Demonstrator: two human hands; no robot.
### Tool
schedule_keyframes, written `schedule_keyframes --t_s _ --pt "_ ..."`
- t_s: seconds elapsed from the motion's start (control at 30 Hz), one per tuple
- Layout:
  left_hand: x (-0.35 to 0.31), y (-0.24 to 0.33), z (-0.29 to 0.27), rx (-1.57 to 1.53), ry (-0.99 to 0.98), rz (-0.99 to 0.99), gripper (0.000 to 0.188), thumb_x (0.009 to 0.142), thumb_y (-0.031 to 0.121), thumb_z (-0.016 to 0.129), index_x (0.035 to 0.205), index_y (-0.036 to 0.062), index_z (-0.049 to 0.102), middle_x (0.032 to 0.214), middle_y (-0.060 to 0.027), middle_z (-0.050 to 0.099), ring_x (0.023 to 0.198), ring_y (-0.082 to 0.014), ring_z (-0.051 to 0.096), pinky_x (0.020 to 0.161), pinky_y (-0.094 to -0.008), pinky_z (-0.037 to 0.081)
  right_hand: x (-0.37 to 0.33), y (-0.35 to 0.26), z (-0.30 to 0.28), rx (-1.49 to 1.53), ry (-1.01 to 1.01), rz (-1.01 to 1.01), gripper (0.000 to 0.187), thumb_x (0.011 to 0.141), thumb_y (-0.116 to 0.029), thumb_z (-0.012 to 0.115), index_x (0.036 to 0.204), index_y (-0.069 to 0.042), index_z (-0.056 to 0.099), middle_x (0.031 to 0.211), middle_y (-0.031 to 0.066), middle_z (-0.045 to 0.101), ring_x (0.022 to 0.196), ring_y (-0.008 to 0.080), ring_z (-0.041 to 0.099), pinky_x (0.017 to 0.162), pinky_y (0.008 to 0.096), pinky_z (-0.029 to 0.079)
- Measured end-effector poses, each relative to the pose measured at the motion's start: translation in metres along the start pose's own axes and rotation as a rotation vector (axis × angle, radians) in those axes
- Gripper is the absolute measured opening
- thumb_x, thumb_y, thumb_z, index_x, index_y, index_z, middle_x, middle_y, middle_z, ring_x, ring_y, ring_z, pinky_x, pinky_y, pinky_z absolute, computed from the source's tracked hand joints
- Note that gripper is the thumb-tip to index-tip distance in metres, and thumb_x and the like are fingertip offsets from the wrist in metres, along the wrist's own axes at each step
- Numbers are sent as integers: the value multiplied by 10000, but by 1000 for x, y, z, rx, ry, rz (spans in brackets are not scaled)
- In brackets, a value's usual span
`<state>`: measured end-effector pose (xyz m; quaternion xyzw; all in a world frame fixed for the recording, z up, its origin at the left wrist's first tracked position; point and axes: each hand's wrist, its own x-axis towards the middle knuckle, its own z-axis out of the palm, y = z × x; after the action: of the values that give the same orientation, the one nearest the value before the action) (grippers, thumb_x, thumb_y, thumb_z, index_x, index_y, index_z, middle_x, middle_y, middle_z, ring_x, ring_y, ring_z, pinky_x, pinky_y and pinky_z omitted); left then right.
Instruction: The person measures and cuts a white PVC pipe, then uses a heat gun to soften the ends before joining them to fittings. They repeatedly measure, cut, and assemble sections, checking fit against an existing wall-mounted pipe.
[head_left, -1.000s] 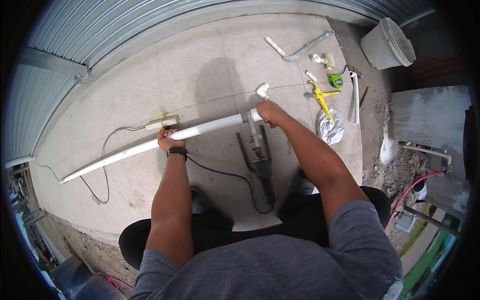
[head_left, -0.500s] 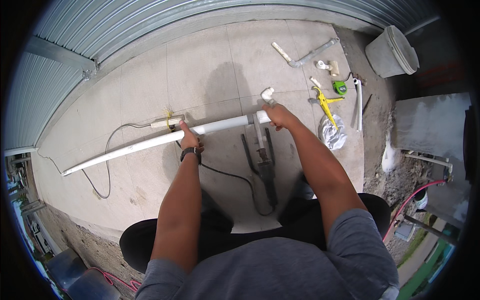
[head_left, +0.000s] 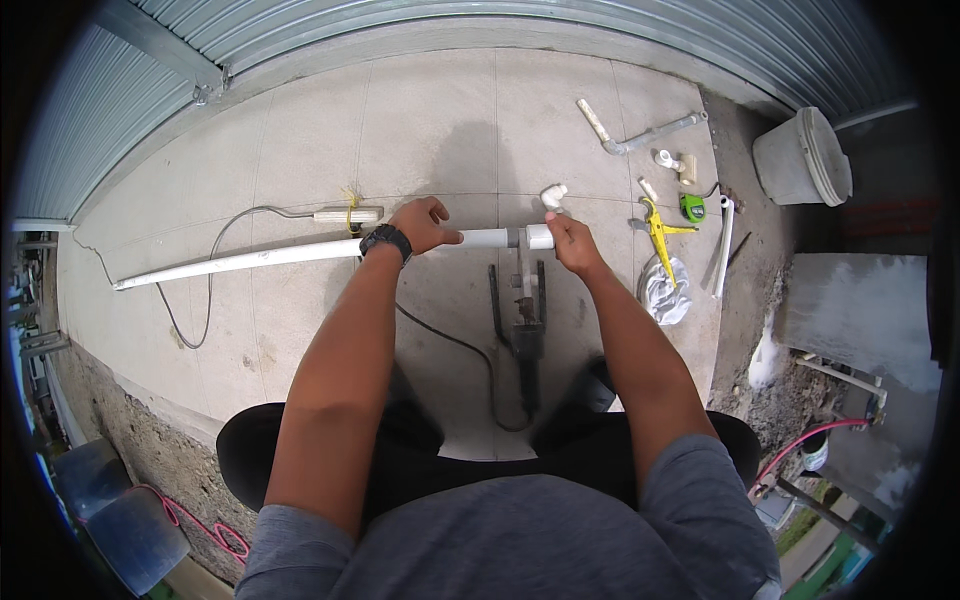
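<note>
A long white pipe (head_left: 270, 260) stretches from the far left toward the middle of the tiled floor. Its right end meets the head of a black-handled pipe fusion iron (head_left: 527, 350), with a white pipe fitting (head_left: 540, 237) on the other side of that head. My right hand (head_left: 575, 245) is closed round the fitting's outer end. Over the pipe, my left hand (head_left: 422, 225) has its fingers and thumb spread, not wrapped round it; whether it touches the pipe is unclear. Just beyond the fitting lies a white elbow (head_left: 553, 195).
To the right lie a yellow pipe cutter (head_left: 657, 235) on a white cloth (head_left: 667, 295), a green tape measure (head_left: 692, 207), a tee fitting (head_left: 680, 165) and a bent pipe (head_left: 635, 142). A white bucket (head_left: 800, 160) stands beyond. A power strip (head_left: 345, 215) and grey cord (head_left: 215, 255) are at left.
My left hand has loosened from round the pipe and shifted right along it, its fingers now spread. My right hand stays on the fitting. The view has turned slightly.
</note>
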<state>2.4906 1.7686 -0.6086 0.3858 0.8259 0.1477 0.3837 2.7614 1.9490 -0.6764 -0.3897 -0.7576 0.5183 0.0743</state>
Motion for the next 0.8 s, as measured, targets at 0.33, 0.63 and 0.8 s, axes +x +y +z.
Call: schedule_keyframes --t_s 0.33,0.63,0.8 --pt "27 -23 -3 208 -476 -77 598 698 420 872 1167 64 770 1001 -137 761 923 -265 722 872 -396 572 -8 -11 9 -91 96 -134 522 1074 -444 485 883 23 617 779 269 627 747 431 612 728 472 488" --pt "21 -18 14 468 -264 -50 424 775 366 751 1100 99 796 1036 -152 769 968 -317 742 860 -406 595 -5 -11 21 -138 211 -123 500 1081 -381 422 889 16 657 830 320 650 854 542 623 745 552 495" --pt "10 -15 19 552 -166 -33 368 805 359 705 1077 128 794 1047 -149 767 1002 -317 738 893 -417 592 -4 -12 24 -155 231 -94 506 1073 -370 423 874 23 672 848 329 653 877 547 623 761 557 498"
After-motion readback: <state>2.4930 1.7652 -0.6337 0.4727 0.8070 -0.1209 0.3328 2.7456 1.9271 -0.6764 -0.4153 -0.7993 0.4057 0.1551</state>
